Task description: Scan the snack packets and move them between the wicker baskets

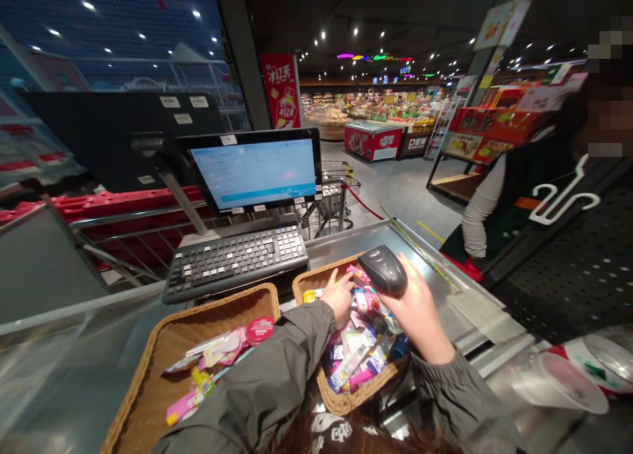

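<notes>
My right hand (418, 309) grips a black barcode scanner (383, 268) and holds it over the right wicker basket (316, 277). My left hand (337, 297) reaches into that basket, its fingers curled on the small colourful packets (353, 355) heaped there; which packet it has I cannot make out. A second wicker basket (163, 348) at the left holds a few packets and a round red tin (260, 329). Grey jacket sleeves cover both my arms.
A black keyboard (237, 259) and a lit till screen (254, 170) stand behind the baskets on the metal counter (64, 375). Another person in a dark vest (519, 197) stands at the right. A shopping trolley (331, 200) and shop shelves lie beyond.
</notes>
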Motion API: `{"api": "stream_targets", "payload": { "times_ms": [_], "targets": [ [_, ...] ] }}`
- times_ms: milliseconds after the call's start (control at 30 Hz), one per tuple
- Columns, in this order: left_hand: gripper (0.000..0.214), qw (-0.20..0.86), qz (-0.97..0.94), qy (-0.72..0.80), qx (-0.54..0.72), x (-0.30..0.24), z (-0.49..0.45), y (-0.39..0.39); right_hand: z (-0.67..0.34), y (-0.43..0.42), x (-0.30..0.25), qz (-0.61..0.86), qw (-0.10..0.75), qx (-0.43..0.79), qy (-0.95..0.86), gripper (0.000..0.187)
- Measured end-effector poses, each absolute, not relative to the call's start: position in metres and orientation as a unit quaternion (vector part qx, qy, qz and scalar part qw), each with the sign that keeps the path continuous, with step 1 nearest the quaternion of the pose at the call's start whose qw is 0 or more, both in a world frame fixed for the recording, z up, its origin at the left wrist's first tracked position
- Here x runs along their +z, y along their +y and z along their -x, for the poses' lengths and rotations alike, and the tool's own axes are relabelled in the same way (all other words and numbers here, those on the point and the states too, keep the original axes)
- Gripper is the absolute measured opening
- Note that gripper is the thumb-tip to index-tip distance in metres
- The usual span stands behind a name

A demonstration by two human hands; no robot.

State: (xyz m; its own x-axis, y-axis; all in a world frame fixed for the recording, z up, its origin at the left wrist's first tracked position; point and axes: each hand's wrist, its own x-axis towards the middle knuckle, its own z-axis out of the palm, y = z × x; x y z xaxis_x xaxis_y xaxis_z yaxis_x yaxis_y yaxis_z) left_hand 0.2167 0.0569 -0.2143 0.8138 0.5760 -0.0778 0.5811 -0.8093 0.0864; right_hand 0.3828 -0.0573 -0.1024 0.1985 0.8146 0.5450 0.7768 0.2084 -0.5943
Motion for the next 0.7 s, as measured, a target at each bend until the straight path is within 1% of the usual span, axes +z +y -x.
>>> {"api": "stream_targets", "payload": {
  "times_ms": [67,133,233,333,467,533,633,700],
  "targets": [
    [0.02,0.073,-0.94,0.322,-0.091,-0.21,-0.204,0.067,-0.383,-0.057,-0.102,0.628,0.45,0.019,-0.634,0.051],
    [0.018,0.078,-0.931,0.333,-0.129,-0.203,-0.187,0.076,-0.382,-0.057,-0.102,0.628,0.449,0.019,-0.636,0.051],
    [0.018,0.058,-0.928,0.349,-0.117,-0.191,-0.167,0.081,-0.378,-0.055,-0.102,0.622,0.448,0.025,-0.642,0.049],
    [0.024,0.034,-0.93,0.356,-0.084,-0.185,-0.165,0.074,-0.374,-0.052,-0.103,0.619,0.447,0.033,-0.645,0.049],
    [0.042,0.032,-0.943,0.325,-0.065,-0.192,-0.177,0.06,-0.373,-0.05,-0.103,0.619,0.447,0.039,-0.645,0.048],
    [0.04,0.04,-0.945,0.318,-0.068,-0.2,-0.185,0.057,-0.373,-0.049,-0.104,0.619,0.446,0.041,-0.645,0.049],
    [0.03,0.066,-0.94,0.324,-0.085,-0.208,-0.192,0.057,-0.372,-0.047,-0.104,0.619,0.443,0.044,-0.647,0.05],
    [0.029,0.077,-0.939,0.325,-0.085,-0.207,-0.194,0.058,-0.373,-0.047,-0.104,0.62,0.443,0.042,-0.647,0.049]
  ]
}}
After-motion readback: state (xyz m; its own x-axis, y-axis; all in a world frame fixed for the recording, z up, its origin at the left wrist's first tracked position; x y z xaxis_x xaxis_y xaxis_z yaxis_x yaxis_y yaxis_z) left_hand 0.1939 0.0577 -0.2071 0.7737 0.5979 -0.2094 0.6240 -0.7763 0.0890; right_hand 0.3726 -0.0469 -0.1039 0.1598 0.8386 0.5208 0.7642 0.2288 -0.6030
